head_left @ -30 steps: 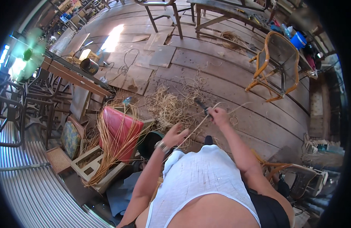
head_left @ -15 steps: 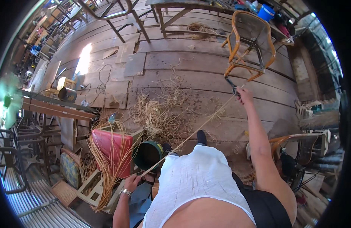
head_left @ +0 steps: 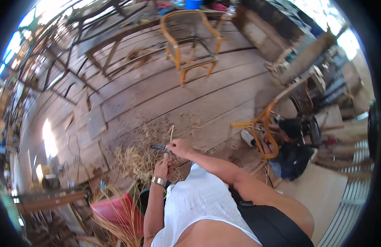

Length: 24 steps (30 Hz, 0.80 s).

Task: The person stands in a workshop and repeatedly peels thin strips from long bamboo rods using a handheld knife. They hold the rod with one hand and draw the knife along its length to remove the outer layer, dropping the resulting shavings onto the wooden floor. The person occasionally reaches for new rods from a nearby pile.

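My two hands meet in front of my chest, above the plank floor. My right hand is closed on a small dark-bladed tool that points left, and a thin pale cane strip sticks up beside it. Just below, my left hand, with a metal band on the wrist, pinches the same strip, touching the right hand. The strip's lower part is hidden behind my hands.
A heap of pale cane shavings lies on the floor ahead. A red bin with long strips stands lower left. A cane chair frame stands far ahead. At right another person sits by a second frame.
My right arm, stretched far out with the strip pulled taut, has drawn back in. My left hand has risen from beside the bin to meet it. The view has swung right.
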Tool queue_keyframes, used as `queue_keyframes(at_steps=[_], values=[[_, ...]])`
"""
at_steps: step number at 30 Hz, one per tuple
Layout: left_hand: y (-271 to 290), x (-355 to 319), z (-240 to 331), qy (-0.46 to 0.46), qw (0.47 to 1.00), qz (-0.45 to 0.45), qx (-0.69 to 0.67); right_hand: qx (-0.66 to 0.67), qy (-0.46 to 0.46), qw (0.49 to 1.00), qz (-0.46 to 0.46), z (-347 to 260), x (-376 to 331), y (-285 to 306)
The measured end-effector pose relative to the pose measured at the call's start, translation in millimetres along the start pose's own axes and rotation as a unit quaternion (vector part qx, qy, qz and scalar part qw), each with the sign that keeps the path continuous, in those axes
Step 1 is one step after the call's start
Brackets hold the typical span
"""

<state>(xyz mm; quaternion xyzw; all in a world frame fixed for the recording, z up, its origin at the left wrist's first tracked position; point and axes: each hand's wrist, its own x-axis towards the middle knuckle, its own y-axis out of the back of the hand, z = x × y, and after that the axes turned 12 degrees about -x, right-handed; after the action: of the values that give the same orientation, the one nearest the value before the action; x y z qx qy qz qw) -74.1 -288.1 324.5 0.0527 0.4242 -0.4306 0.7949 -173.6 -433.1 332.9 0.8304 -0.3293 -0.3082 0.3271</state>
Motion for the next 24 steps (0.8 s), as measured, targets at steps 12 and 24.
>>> queue_keyframes(at_steps=[12,24], values=[[30,-106,38,-0.329,0.849,-0.031,0.413,0.175,-0.175,0.963,0.108,101,37,150],[76,-41,31,-0.117,0.915,-0.033,0.385,0.023,-0.064,0.993,0.096,40,25,78]])
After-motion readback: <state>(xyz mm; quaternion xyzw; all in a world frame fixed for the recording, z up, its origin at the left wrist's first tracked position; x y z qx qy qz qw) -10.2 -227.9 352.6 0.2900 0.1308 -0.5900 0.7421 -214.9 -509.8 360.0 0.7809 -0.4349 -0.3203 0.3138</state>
